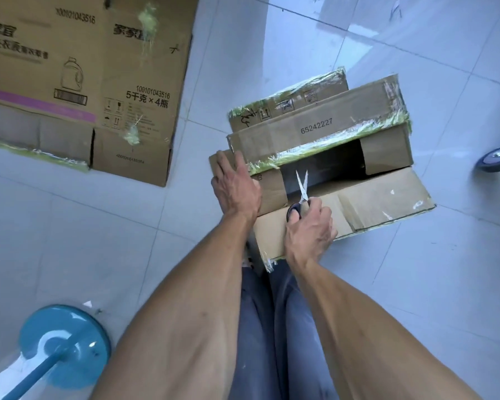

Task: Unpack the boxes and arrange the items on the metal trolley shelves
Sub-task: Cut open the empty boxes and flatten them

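The cardboard box (318,168) sits on the floor, flaps half open, long axis running left-right just ahead of both hands. Right hand (311,229) grips scissors (300,194), blades apart, pointing into the gap. Left hand (237,189) presses flat on the box's left end flap.

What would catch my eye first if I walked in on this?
Probably the scissors, blades parted, gripped by the right hand over the half-opened cardboard box in the middle of the floor. The left hand rests on the box's left flap, and a flattened carton lies at upper left.
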